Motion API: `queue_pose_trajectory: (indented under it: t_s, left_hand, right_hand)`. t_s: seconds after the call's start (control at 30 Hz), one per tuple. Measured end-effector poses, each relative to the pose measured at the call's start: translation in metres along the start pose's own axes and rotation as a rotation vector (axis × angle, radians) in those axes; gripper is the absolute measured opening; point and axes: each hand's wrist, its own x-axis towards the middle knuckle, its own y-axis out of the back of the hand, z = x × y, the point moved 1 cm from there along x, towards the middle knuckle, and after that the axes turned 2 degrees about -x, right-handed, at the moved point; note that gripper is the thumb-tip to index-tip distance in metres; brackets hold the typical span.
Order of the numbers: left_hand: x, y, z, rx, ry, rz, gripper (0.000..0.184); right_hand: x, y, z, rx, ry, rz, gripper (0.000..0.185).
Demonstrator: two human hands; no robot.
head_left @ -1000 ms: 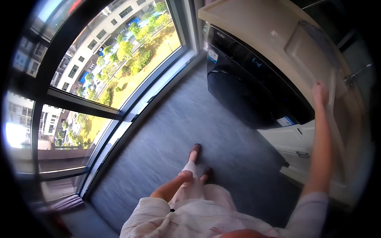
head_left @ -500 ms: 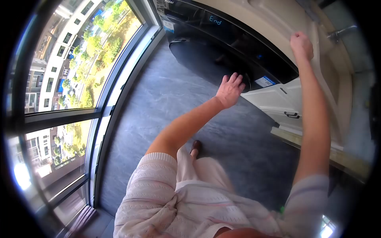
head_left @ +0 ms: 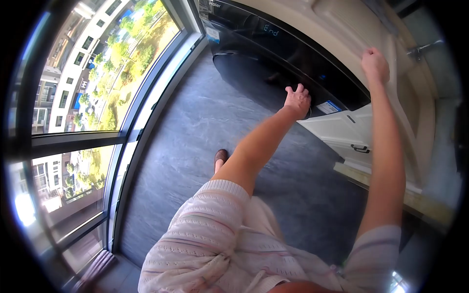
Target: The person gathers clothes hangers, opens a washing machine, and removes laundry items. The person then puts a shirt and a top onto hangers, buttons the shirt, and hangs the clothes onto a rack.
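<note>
A black front-loading washing machine [head_left: 288, 49] is built in under the beige counter, its display reading "End". Its round dark door [head_left: 249, 73] stands out over the floor. My left hand [head_left: 298, 101] is at the right edge of this door, fingers bent around the rim; the fingertips are partly hidden. My right hand [head_left: 375, 66] is closed in a fist at the front edge of the beige counter [head_left: 337, 29], with nothing visible in it.
A white cabinet [head_left: 337, 132] with a black handle adjoins the machine on the right. A metal faucet [head_left: 424, 48] is at the far right. A tall window [head_left: 102, 78] runs along the left. Below is grey marbled floor [head_left: 181, 127], with my shoe [head_left: 221, 155] on it.
My left hand has shifted slightly right and its spread fingers have curled at the door's rim. My foot has come further left. The right hand stays at the counter edge.
</note>
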Motion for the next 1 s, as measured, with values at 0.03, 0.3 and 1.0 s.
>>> queue_pose_trajectory:
  t_s: [0.03,0.3,1.0]
  left_hand:
    - [0.0,-0.002,0.0,0.002,-0.002,0.002,0.039]
    - [-0.002,0.002,-0.002,0.005,-0.045,-0.043,0.045]
    - [-0.19,-0.021,-0.25,-0.462,0.311,-0.267,0.048]
  right_hand:
    - [0.001,-0.001,0.0,-0.01,0.003,0.003,0.026]
    - [0.012,-0.01,0.009,-0.022,0.013,0.035,0.026]
    - [0.025,-0.016,0.042,-0.039,0.202,0.12,0.023]
